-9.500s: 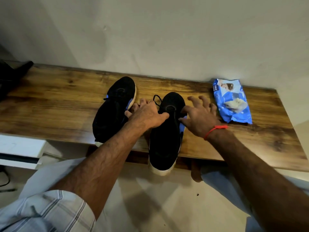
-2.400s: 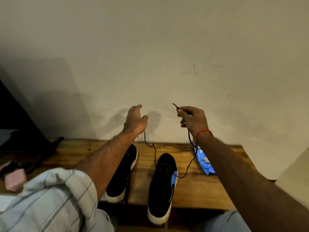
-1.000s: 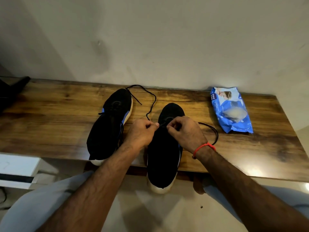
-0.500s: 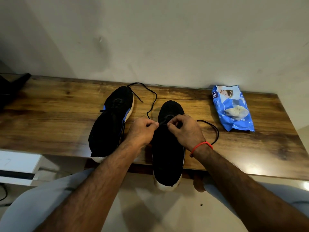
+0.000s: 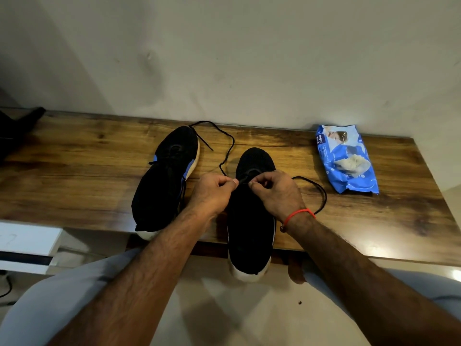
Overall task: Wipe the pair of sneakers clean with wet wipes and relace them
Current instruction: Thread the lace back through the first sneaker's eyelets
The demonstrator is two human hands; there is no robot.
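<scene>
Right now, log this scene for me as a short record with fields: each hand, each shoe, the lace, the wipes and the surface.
left hand: pinches the black lace over the right-side sneaker
right hand: pinches the same lace, red thread on the wrist
black lace: one end loops toward the wall, the other curls beside the right wrist
right-side sneaker: heel overhangs the table edge
left-side sneaker: laced, lies beside it
wet wipes pack: blue, far right, near the wall
wooden table: against the wall
</scene>
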